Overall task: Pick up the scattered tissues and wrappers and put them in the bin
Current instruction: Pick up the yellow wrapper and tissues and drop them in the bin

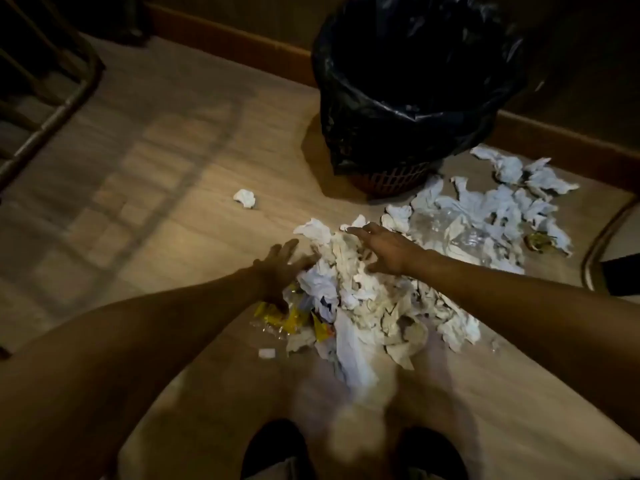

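A heap of crumpled white tissues [374, 299] lies on the wooden floor in front of me, with yellow wrappers [287, 317] at its left edge. My left hand [280, 265] presses against the heap's left side, fingers spread. My right hand [384, 247] rests on top of the heap, fingers apart. More tissues and clear plastic [485, 213] are spread out to the right. One lone tissue ball [245, 198] sits apart on the left. The bin [408, 98], lined with a black bag, stands behind the heap.
A wooden skirting board [221, 36] runs along the wall behind the bin. A dark metal frame [62, 98] stands at the far left. A curved chair leg [602, 237] is at the right edge. My feet [273, 445] show at the bottom.
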